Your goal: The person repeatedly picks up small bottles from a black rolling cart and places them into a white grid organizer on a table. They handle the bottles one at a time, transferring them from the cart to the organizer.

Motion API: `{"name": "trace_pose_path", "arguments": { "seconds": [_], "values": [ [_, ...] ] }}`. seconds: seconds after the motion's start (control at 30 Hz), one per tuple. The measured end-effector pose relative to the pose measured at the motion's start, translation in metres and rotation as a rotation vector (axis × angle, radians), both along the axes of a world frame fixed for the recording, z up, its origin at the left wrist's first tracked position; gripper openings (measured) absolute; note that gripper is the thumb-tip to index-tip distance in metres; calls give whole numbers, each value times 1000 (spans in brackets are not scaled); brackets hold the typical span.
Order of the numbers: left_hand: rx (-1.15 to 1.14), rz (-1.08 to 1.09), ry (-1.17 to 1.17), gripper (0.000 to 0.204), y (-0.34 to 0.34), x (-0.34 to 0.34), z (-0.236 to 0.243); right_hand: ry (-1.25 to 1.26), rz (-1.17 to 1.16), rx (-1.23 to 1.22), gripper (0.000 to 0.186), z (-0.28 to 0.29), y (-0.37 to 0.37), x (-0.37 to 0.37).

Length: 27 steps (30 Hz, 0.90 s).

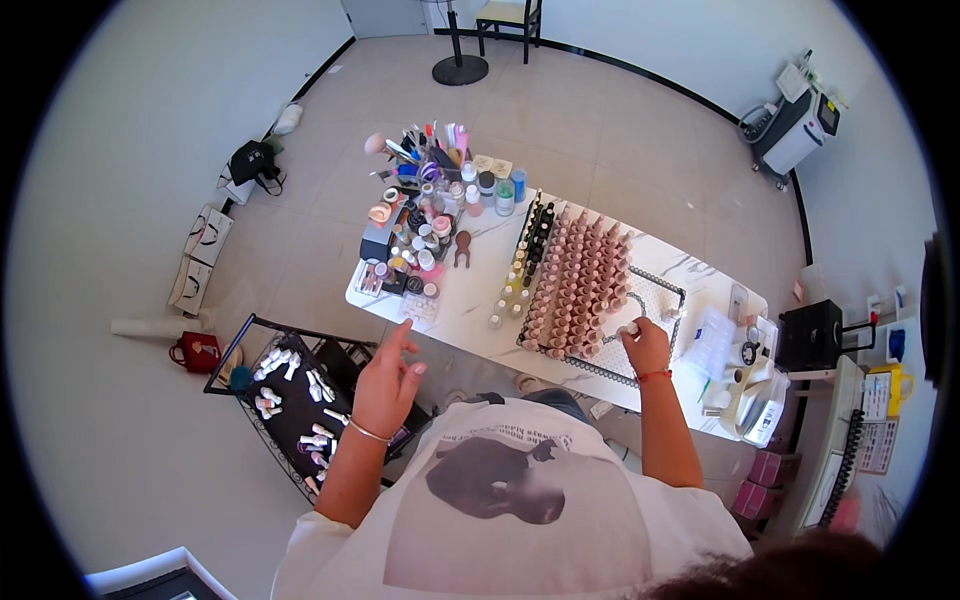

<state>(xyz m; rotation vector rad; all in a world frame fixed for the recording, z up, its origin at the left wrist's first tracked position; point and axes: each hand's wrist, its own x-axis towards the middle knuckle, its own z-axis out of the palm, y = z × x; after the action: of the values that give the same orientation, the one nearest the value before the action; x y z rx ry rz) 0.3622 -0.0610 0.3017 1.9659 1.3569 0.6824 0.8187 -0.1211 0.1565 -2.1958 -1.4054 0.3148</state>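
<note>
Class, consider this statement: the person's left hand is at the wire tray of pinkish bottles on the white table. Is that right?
Not the left: the head view shows the right hand at the wire tray of pinkish bottles on the white table.

My two hands (pixel 385 385), wearing one bracelet (pixel 369 431) each, among one marbled table (pixel 465 300), one cart (pixel 292 405), one wire-edged tray (pixel 655 290), dozens of pinkish bottles (pixel 575 290), one chair (pixel 508 12) and two pink boxes (pixel 775 467).

Pinching 1 small pale item (pixel 627 328) with right hand (pixel 650 347) over wire-edged tray (pixel 655 287) | holding left hand (pixel 388 382) up, loosely spread, near marbled table (pixel 470 312) | showing pinkish bottles (pixel 580 280) in rows on tray, white bottles (pixel 275 358) on black cart (pixel 298 412)
</note>
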Motion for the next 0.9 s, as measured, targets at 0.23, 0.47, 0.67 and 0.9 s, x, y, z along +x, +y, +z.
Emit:
{"name": "trace_pose_path", "arguments": {
  "seconds": [0.23,0.47,0.67,0.9],
  "values": [
    [-7,45,61,53,-9,5,-4,-49,4,-98,28,-35,28,6],
    [-25,75,93,52,-13,10,-16,-11,-20,-92,29,-47,37,7],
    [-46,90,96,51,-14,12,-16,28,18,-182,40,-24,32,16],
    [-60,143,117,51,-15,1,-17,-445,-58,131,34,-1,7,98]
  ]
}}
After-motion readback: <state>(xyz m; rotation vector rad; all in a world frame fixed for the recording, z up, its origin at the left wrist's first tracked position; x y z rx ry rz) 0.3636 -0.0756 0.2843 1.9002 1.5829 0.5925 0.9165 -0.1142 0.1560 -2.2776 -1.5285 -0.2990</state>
